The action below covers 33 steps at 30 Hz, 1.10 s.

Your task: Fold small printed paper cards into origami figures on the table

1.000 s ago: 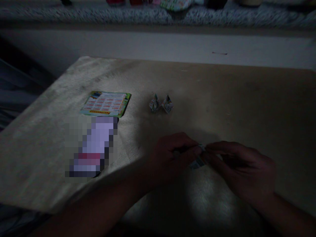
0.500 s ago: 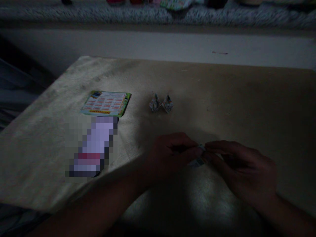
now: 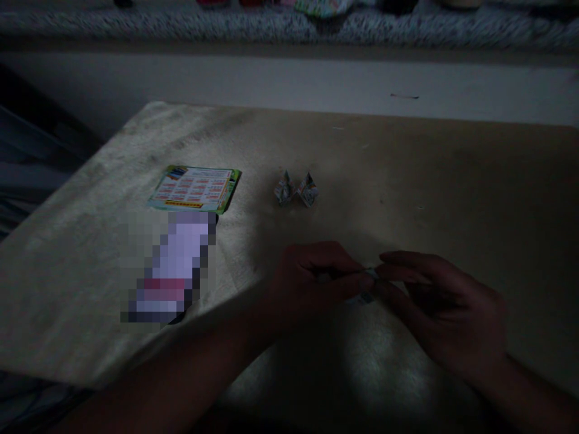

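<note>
A small piece of folded printed paper (image 3: 362, 298) is held low over the front part of the table, mostly hidden by fingers. My left hand (image 3: 316, 274) pinches it between thumb and forefinger from the left. From the right, my right hand (image 3: 446, 301) grips the paper's edge with thumb and fingertips, its other fingers curled. Farther back stand two small folded paper shapes (image 3: 297, 191) with pointed tops, made of similar printed paper and touching or nearly touching each other.
A phone (image 3: 176, 265) with a lit, blurred-out screen lies at the left. Behind it is a printed calendar card (image 3: 194, 188) with a green border. The table (image 3: 452, 175) meets a white wall (image 3: 280, 78) below a speckled stone ledge (image 3: 253, 27) holding several things.
My right forefinger has lifted slightly and shifted on the paper. The paper's visible lower part has moved a little behind my left thumb. Other things stay in place.
</note>
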### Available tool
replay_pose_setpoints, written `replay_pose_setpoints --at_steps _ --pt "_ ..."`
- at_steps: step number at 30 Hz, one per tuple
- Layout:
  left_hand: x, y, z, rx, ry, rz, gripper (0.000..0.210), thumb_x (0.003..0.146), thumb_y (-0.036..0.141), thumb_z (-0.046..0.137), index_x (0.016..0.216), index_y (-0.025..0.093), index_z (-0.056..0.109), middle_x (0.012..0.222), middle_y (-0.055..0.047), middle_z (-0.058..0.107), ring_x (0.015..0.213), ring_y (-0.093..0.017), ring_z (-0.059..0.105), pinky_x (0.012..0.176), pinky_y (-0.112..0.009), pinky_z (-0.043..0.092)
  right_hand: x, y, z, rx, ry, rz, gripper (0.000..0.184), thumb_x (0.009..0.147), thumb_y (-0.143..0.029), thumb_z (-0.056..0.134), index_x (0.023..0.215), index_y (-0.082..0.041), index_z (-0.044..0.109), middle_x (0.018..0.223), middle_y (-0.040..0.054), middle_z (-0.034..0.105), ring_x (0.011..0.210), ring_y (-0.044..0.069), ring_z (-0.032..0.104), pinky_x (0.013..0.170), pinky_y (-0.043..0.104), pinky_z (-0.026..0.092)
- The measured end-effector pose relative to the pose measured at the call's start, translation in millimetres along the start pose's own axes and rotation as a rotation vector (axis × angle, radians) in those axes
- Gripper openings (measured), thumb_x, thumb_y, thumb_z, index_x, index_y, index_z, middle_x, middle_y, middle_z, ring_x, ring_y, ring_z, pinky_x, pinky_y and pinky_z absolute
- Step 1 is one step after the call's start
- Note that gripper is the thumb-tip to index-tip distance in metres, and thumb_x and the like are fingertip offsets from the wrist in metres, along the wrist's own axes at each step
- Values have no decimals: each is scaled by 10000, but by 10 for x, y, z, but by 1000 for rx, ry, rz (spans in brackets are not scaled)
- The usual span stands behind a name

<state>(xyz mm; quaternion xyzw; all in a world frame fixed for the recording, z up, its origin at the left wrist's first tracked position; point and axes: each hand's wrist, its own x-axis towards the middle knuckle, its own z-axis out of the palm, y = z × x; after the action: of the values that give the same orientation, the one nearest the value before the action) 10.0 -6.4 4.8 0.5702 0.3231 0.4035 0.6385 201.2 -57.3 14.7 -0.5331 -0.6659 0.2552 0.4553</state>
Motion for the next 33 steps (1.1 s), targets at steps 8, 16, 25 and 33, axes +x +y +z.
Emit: replay_pose_setpoints --at_steps 8,16,25,33 --pt "-14 -22 14 51 86 91 78 802 220 804 776 150 784 707 -28 687 634 -104 606 562 -215 462 76 16 12 82 -159 79 67 857 -176 737 809 -220 751 692 -13 776 571 131 721 500 192 553" --pt "-12 25 -28 254 37 49 149 816 257 771 761 121 746 674 -27 688 598 -93 592 553 -193 450 109 -1 -53 104 -236 93 123 872 -171 713 752 -181 733 633 -9 742 507 92 652 465 159 479" --pt "20 93 -217 455 -491 61 239 927 295 591 745 141 595 595 46 501 524 -62 435 504 -185 324 105 4 -119 132 -568 157 214 919 -217 664 718 -186 732 573 -15 686 489 101 623 413 184 404" --pt "26 42 -253 414 -273 136 290 953 300 577 714 139 604 577 45 497 493 -58 441 477 -179 327 151 153 -118 406 -476 307 142 892 -297 733 874 -164 780 759 49 769 662 141 715 584 220 571"
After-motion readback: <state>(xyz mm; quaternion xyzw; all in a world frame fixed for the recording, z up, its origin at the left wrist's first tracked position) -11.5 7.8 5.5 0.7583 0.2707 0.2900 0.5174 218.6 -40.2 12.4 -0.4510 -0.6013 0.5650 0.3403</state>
